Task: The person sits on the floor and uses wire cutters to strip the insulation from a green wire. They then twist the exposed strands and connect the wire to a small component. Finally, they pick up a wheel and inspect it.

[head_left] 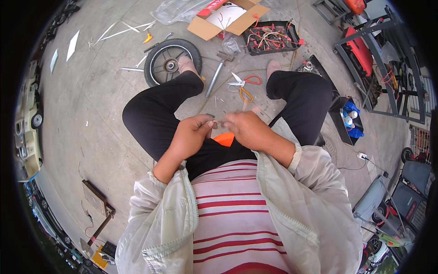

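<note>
My left hand (192,133) is closed in a pinch in front of my lap, with a small dark piece (210,115) at its fingertips. What that piece is cannot be made out. Close beside it, my right hand (247,129) is also closed, its fingertips smeared by motion and almost touching the left ones. Whatever it grips is too small to name. Between my legs, below the hands, shows an orange surface (224,139). On the ground beyond lie scissors (244,85) with one red and one orange handle, their blades apart.
A hammer (219,73) lies between my feet, left of the scissors. My left foot is against a black-tired wheel (150,64). Ahead stand an open cardboard box (199,28) and a tray of red wires (273,39). To the right are a bin of bottles (356,130) and a metal frame (369,105).
</note>
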Demonstrator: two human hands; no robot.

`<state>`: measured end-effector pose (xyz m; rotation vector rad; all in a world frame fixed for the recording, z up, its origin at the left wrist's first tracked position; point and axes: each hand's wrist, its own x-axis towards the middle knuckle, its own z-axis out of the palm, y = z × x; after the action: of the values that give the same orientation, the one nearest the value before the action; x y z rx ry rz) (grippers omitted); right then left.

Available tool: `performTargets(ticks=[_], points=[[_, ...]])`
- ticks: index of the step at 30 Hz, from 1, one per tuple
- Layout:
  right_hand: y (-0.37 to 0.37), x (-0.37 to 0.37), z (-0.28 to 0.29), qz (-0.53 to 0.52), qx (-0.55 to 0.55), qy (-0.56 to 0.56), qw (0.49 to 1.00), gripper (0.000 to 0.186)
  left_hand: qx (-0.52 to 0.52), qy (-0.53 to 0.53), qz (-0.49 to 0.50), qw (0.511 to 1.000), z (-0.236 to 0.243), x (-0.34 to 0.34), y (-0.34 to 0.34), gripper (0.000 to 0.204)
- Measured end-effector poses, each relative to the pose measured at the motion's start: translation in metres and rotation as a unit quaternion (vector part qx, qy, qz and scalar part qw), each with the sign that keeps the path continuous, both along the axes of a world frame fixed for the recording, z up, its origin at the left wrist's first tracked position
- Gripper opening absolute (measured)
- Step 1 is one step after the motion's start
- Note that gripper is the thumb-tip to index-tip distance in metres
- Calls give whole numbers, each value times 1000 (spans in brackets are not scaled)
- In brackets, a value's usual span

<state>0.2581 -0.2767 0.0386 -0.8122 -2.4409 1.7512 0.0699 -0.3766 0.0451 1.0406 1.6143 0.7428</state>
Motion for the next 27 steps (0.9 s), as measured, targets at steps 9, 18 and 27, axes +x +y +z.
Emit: performTargets(ticks=[9, 18, 27], points=[[3, -13, 19, -155, -594, 231, 755, 26, 69, 66, 11, 995, 7, 10, 2, 13], [4, -15, 30, -5, -158, -74, 985, 27, 58, 80, -10, 995, 11, -1, 3, 12], [1, -16, 26, -98, -682, 198, 697, 48, 209, 125, 29, 969, 7, -9, 13, 8]])
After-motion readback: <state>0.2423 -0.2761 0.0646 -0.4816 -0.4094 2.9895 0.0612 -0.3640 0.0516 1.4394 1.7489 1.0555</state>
